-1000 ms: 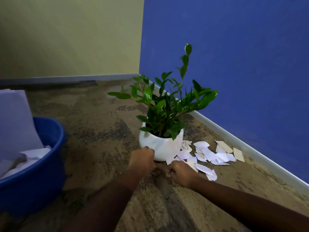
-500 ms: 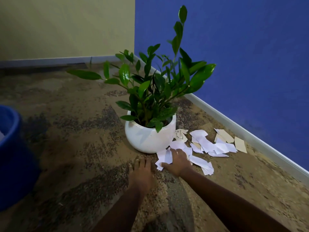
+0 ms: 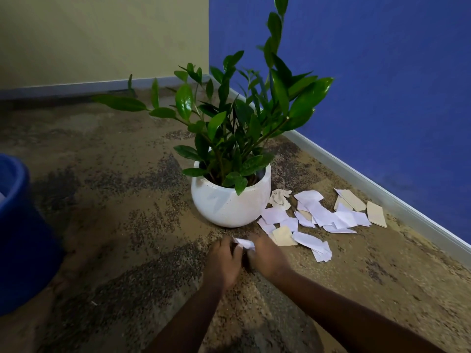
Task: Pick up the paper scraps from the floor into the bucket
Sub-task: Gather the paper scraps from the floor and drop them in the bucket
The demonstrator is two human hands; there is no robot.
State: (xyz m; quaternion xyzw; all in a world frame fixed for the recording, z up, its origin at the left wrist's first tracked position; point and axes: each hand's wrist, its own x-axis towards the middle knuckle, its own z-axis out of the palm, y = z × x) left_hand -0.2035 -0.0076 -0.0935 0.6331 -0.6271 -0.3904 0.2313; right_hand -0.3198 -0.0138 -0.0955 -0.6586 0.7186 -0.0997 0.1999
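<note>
We clench both our left hand (image 3: 222,261) and right hand (image 3: 266,256) on a white scrap (image 3: 245,243) just before the plant pot (image 3: 229,202), most paper scraps (image 3: 321,215) still littering the floor (image 3: 127,225), the bucket (image 3: 17,238) well apart at left.

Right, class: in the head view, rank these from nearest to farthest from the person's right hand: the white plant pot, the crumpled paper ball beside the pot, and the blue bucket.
From the right hand:
1. White plant pot, just ahead of the hand.
2. Crumpled paper ball, ahead, at the pot's right side.
3. Blue bucket, far off at the left edge.
</note>
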